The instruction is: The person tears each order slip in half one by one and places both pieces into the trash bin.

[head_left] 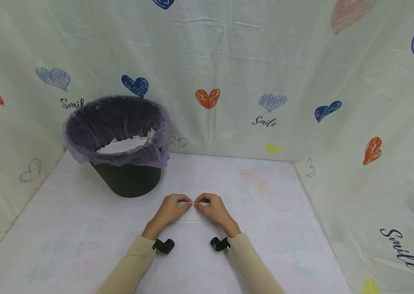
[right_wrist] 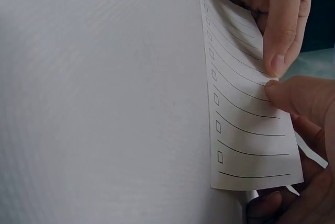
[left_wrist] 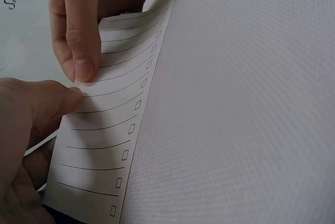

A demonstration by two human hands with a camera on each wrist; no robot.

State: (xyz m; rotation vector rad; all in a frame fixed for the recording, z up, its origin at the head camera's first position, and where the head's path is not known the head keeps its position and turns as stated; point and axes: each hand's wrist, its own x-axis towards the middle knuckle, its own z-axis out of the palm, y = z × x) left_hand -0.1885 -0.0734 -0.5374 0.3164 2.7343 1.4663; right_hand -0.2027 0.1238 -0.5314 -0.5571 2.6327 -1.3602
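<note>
A white sheet of paper (head_left: 193, 216) printed with ruled lines and a column of small checkboxes is between the two hands, low over the table. My left hand (head_left: 171, 210) pinches its far edge between thumb and fingers. Close beside it, my right hand (head_left: 214, 210) pinches the same edge, the fingertips of both hands almost meeting. In the left wrist view the paper (left_wrist: 99, 130) bows in a curve, its checkbox side along the tabletop. From the right wrist, the lined paper (right_wrist: 251, 135) shows the same bend, with fingers partly behind it.
A black bin (head_left: 133, 179) with a purple plastic liner (head_left: 160, 141) stands at the back left, white paper (head_left: 124, 145) inside it. A curtain (head_left: 236, 81) with hearts and "Smile" prints encloses the white-covered table (head_left: 273, 245) at the back and sides.
</note>
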